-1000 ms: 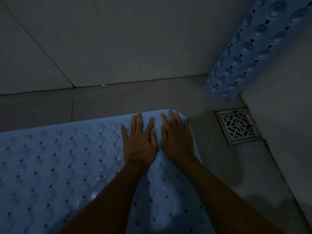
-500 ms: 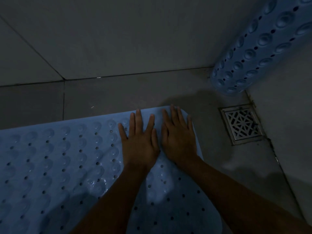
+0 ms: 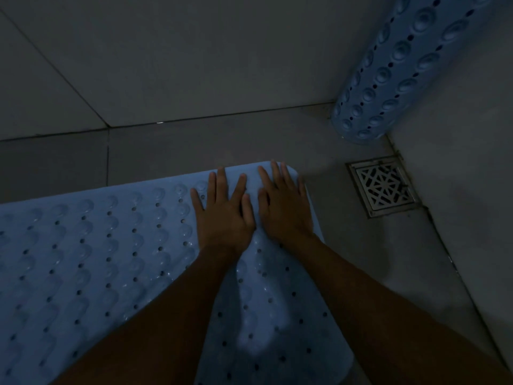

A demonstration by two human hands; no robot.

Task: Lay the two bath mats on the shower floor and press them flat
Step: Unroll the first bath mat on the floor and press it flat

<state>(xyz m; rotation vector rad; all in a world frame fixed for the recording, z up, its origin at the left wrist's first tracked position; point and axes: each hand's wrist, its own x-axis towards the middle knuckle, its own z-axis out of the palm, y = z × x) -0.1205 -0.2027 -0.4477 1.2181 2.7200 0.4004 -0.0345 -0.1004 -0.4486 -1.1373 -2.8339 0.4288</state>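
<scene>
**Both hands flat on mat corner**

Blue mat (image 3: 97, 259) lies spread on the shower floor (image 3: 361, 259). Left hand (image 3: 222, 215) and right hand (image 3: 283, 207) side by side, fingers straight, palms down, pressing its far right corner. Drain grate (image 3: 381, 187) in the floor's far right corner. Second mat (image 3: 402, 65), rolled, leans in the wall corner beyond.

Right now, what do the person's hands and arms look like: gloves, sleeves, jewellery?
Both bare. No gloves or rings show on the left hand or the right hand. The left forearm and right forearm carry no sleeve, watch or band within frame. Light is dim, so fine marks cannot be told.
</scene>
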